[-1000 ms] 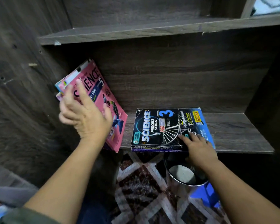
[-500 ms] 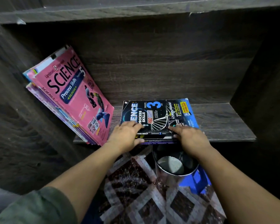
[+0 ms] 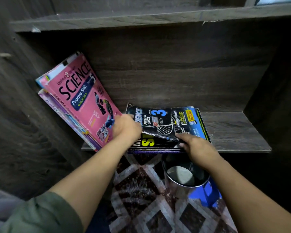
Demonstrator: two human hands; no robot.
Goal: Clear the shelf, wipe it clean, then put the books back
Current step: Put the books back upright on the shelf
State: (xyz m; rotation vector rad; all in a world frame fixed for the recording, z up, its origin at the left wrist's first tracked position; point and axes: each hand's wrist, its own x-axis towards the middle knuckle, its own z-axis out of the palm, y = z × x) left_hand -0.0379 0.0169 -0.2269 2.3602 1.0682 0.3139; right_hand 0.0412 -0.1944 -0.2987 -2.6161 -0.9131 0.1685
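A dark wood-grain shelf [image 3: 233,132] sits in a dim alcove above a patterned floor [image 3: 141,190]. On it the top book [image 3: 165,121] of a flat stack, the black Science Process Skills 3, is tipped up off the black-and-yellow book [image 3: 146,142] beneath it. The left grip [image 3: 126,127] is curled round the top book's left edge and the right grip [image 3: 197,146] pinches its near right corner, so both grasp the same cover, which bows between them. Just left of the left grip a pink Science book [image 3: 84,101] leans with others against the side wall. Below the right grip stands a metal bin [image 3: 185,175]. I judge the step as one book being handled singly — whether it is coming off for clearing or going back after wiping, I cannot tell. The next move calls for a steady two-sided hold, lifting clear without dragging the lower book off the shelf's edge.
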